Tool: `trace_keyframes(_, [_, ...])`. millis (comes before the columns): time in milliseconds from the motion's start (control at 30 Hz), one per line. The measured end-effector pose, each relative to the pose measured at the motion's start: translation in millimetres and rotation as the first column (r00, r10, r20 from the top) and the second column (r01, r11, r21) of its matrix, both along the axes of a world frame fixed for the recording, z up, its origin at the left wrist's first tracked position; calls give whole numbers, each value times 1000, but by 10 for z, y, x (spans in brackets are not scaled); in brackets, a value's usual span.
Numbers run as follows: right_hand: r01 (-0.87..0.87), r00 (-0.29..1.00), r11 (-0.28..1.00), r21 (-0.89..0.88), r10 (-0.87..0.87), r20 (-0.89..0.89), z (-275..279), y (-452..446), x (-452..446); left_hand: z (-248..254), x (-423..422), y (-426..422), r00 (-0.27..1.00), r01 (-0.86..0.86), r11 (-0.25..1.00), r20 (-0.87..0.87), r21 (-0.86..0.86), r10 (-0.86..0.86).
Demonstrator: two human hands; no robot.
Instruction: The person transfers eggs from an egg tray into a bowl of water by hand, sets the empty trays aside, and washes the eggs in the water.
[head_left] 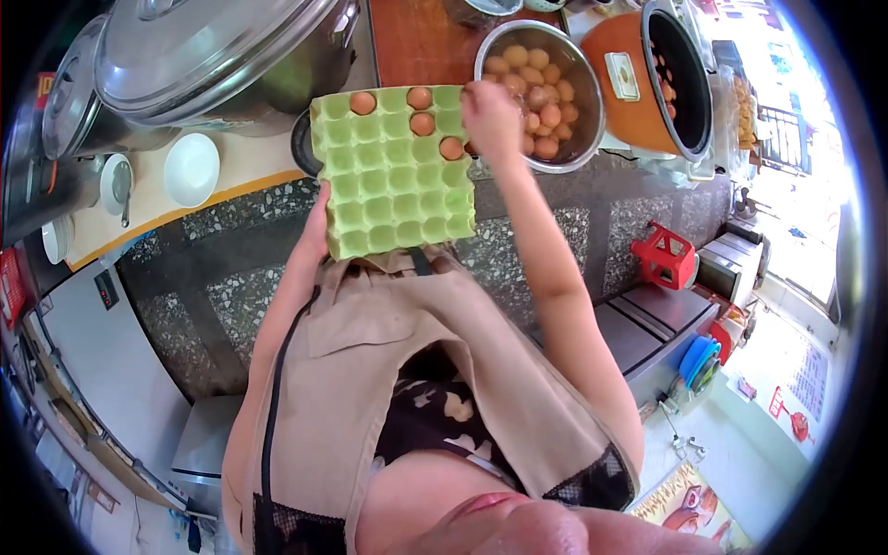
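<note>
My left hand [318, 224] grips a green egg tray [377, 205] by its left edge, holding it in front of my body. Several brown eggs [422, 124] sit in the tray's far rows, and most of its cups have nothing in them. Over the tray's far right corner, my right hand [493, 120] is closed with fingers curled down; what they hold, if anything, is hidden. Part of a brown egg shows just below that hand. Right beside it stands a metal bowl [599, 97] full of eggs [541, 97].
An orange pot [603, 116] with a dark interior stands right of the bowl. Large lidded steel pots [222, 65] and a white bowl [191, 170] occupy the left counter. A red stool [666, 256] is on the floor to the right.
</note>
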State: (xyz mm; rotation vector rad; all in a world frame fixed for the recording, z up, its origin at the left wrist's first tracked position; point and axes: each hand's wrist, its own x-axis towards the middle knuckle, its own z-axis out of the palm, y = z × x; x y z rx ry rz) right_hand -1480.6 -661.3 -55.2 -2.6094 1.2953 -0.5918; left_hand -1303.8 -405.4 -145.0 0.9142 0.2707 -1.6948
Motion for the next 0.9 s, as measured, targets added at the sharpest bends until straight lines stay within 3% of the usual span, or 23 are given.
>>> trace_keyframes(100, [-9,998,995,96,14,-57,-306,238,478,100,3,-11,1000,8,1000,-26,1,-8])
trace_keyframes(167, [154,979,984,94,-139,-150,-441,222,667,133,2,-23,1000,3,1000,0,10,-3])
trace_keyframes(333, [153,971,963,221,-104,-216,-540,123,638,50,-28,10,999,-30,999,16,16,30])
trace_keyframes(400, [80,957,924,374,-176,231,-326,188,479,67,-14,-9,1000,-22,1000,7,14,21])
trace_keyframes(433, [-17,879,839,544,-246,408,-261,199,406,133,-14,-32,1000,-26,1000,-11,-2,26])
trace_keyframes(467, [-153,734,660,735,-422,532,-213,231,319,208,-19,-47,999,-26,1000,-29,-15,26])
trace_keyframes(500, [-368,543,455,811,-603,585,-50,295,223,291,-26,-69,999,-32,999,-38,-9,32])
trace_keyframes(533, [-594,341,258,762,-777,530,96,343,139,284,-36,-62,999,-31,1000,-44,-7,30])
trace_keyframes(567, [-590,342,259,764,-778,527,124,354,67,274,-34,-57,998,-35,999,-61,-26,34])
trace_keyframes(733, [-218,692,296,930,-625,361,117,476,-300,57,-11,-12,997,-8,1000,-77,-25,6])
trace_keyframes(767, [17,916,430,903,-368,157,43,467,-337,18,-15,0,995,-12,1000,-101,-14,10])
trace_keyframes(800, [20,913,427,904,-375,157,-31,517,-378,22,-18,6,995,-4,1000,-101,-11,3])
trace_keyframes(833, [121,990,745,656,-137,-28,-113,583,-404,27,-20,5,994,-9,1000,-105,-8,8])
trace_keyframes(867, [72,955,952,298,21,-297,-183,627,-421,29,-22,-2,994,-15,1000,-109,-7,14])
trace_keyframes(900, [95,943,940,327,20,-332,-238,627,-421,24,-26,-2,994,-10,1000,-107,-7,9])
